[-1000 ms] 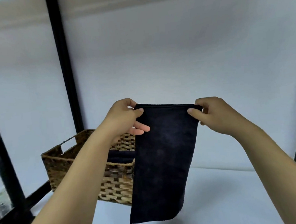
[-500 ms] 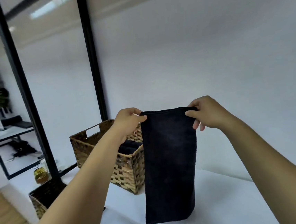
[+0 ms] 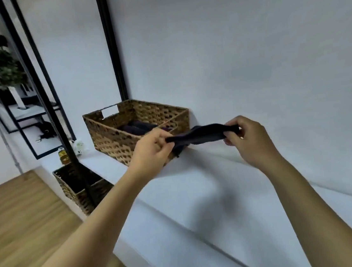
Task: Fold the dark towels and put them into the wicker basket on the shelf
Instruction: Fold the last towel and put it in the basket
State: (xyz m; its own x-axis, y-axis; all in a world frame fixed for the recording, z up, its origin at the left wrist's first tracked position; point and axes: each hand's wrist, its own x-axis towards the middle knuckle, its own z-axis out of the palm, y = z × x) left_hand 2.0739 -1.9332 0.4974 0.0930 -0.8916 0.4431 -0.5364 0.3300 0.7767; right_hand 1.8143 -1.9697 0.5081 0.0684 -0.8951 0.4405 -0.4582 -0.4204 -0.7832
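Note:
A dark towel (image 3: 201, 135) stretches almost flat between my two hands, just above the white shelf (image 3: 198, 195). My left hand (image 3: 151, 150) pinches its left end and my right hand (image 3: 249, 141) pinches its right end. The wicker basket (image 3: 111, 137) stands on the shelf just left of and behind the towel, close to my left hand. Folded dark towels (image 3: 138, 126) lie inside the basket. How the held towel is folded is hard to tell, since I see it nearly edge-on.
A black shelf post (image 3: 110, 45) rises behind the basket, another (image 3: 45, 103) at the front left. A second wicker basket (image 3: 79, 188) sits lower down, with a small jar (image 3: 64, 157) beyond it. Wooden floor (image 3: 17, 213) lies to the left, and a white wall (image 3: 249, 51) backs the shelf.
The towel hung down full length from my raised hands; now both hands have come down toward the shelf and it lies nearly flat between them. The view has swung down and left.

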